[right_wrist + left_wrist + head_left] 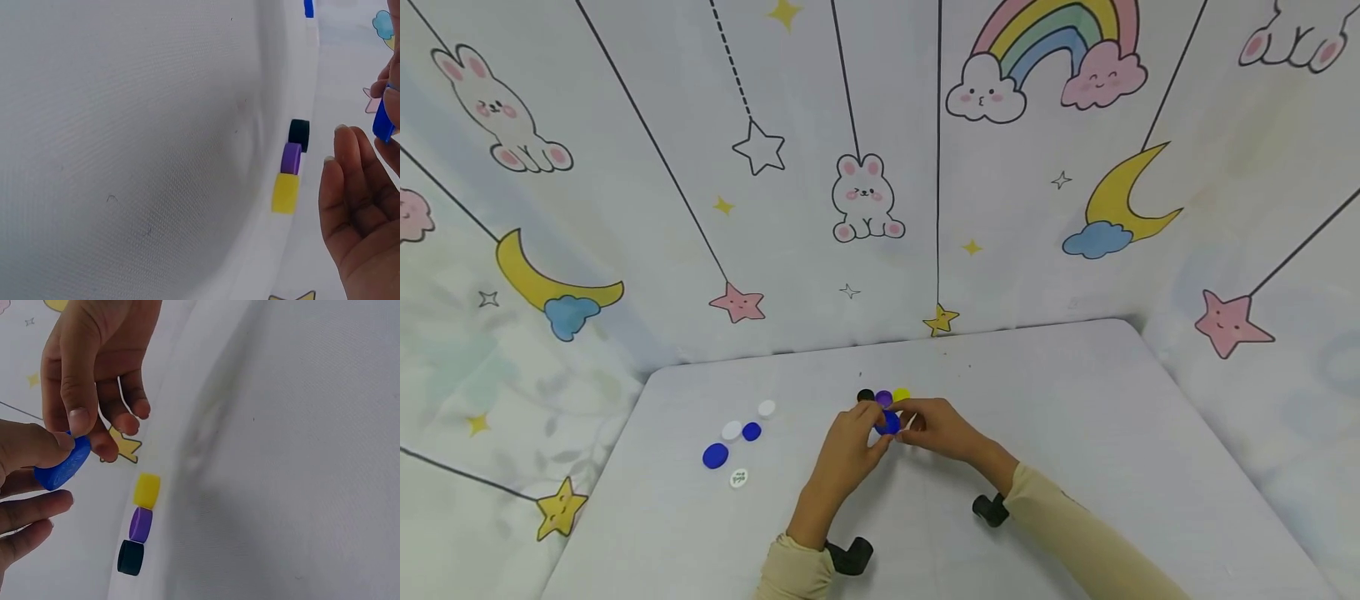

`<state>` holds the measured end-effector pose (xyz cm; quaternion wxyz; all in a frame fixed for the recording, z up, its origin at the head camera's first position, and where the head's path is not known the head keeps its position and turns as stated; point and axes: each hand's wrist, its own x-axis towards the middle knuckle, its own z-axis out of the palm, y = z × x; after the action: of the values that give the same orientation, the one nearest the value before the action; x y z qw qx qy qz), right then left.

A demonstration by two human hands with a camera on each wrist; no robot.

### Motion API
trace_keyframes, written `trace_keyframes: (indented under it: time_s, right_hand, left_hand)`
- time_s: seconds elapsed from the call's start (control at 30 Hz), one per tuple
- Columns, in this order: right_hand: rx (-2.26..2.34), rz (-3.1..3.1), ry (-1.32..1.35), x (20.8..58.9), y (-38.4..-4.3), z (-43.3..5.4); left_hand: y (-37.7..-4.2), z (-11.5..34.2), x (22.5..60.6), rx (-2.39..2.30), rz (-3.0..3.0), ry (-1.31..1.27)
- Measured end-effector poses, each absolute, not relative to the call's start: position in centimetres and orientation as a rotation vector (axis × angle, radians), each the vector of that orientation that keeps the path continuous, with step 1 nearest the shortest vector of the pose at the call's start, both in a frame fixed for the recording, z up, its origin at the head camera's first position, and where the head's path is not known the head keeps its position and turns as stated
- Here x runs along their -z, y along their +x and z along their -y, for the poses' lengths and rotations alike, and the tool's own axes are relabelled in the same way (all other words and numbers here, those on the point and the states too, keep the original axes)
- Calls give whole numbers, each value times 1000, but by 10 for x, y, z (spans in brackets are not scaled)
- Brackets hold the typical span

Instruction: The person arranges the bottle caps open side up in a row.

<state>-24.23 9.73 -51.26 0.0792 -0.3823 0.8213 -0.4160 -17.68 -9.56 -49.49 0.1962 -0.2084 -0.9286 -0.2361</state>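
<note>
Between both hands is a blue bottle cap (889, 423), held up off the table. My left hand (846, 450) pinches it, the thumb lying on its face in the left wrist view. From the other side, my right hand (940, 429) takes its edge between thumb and index finger, the other fingers loosely bent. Just beyond the hands, a black cap (866, 395), a purple cap (883, 398) and a yellow cap (902, 394) stand side by side in a row. Part of the blue cap is hidden by fingers.
On the table's left side lie a large blue cap (716, 456), a smaller blue cap (752, 431), two plain white caps, one a white cap (732, 430), and a white cap with green print (739, 477). A patterned cloth (805, 267) rises behind the white table (1075, 400).
</note>
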Motion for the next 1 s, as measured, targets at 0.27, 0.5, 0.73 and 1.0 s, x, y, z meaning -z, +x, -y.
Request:
trace_keyframes:
  time_s: [0.27, 0.5, 0.73, 1.0]
  right_hand:
    - [1259, -2480, -1100, 513, -240, -100]
    - [1263, -2485, -1097, 514, -242, -103]
    - [1226, -2520, -1116, 514, -246, -104]
    - [1158, -2570, -1080, 520, -252, -92]
  left_hand:
    - [-177, 93, 495, 811, 2693, -578]
    - [-183, 91, 500, 822, 2672, -619]
    - [-188, 89, 505, 761, 2695, -596]
    - [-194, 94, 514, 678, 2635, -586]
